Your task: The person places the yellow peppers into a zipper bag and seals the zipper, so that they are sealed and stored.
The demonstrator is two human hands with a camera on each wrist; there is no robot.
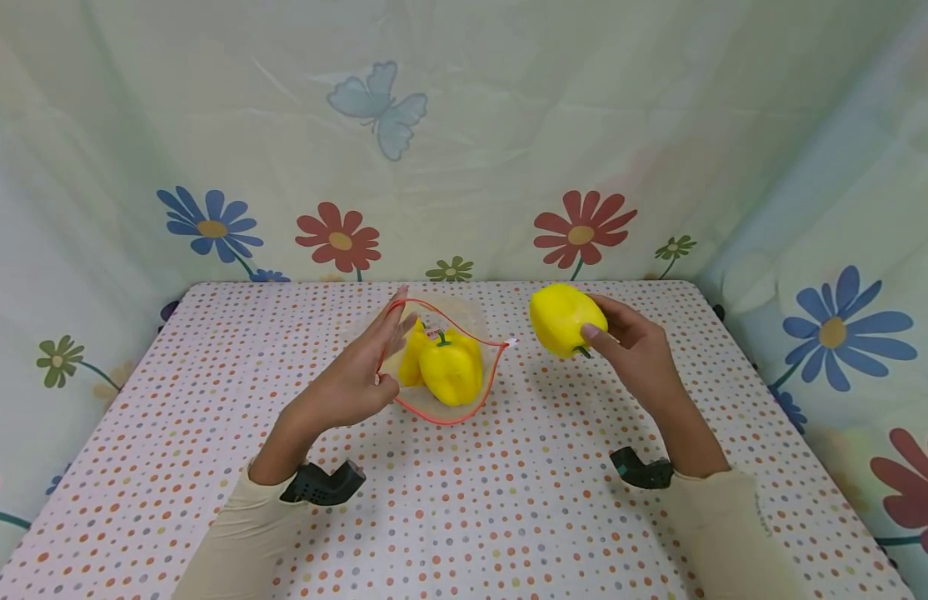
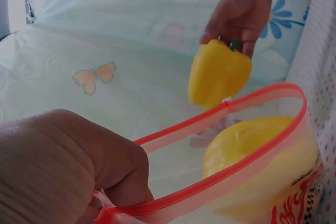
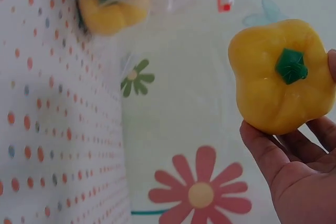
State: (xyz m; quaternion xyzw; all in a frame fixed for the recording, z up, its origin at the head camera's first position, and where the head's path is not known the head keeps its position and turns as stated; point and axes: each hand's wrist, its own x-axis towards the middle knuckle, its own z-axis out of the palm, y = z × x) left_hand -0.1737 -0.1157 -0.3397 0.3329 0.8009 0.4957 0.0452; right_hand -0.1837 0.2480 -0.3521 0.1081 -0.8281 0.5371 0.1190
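Note:
My right hand (image 1: 647,358) grips a yellow bell pepper (image 1: 563,318), thumb on one side and fingers on the other, above the table and right of the bag. Its green stem (image 3: 292,66) faces the right wrist camera. My left hand (image 1: 351,375) holds the left side of a clear zip bag (image 2: 210,182) at its red-edged mouth, which gapes wide. Inside the bag are a yellow bell pepper (image 1: 452,372) with a green stem and another yellow pepper (image 1: 411,360) partly hidden behind it. Printed lettering in red and black shows on the bag in the left wrist view.
The table (image 1: 464,517) wears a white cloth with coloured dots. A flowered curtain (image 1: 494,150) rises behind it and along both sides. A white zip slider (image 1: 512,342) sits at the right corner of the bag's mouth. Dark wrist cameras (image 1: 325,483) are strapped over the sleeves.

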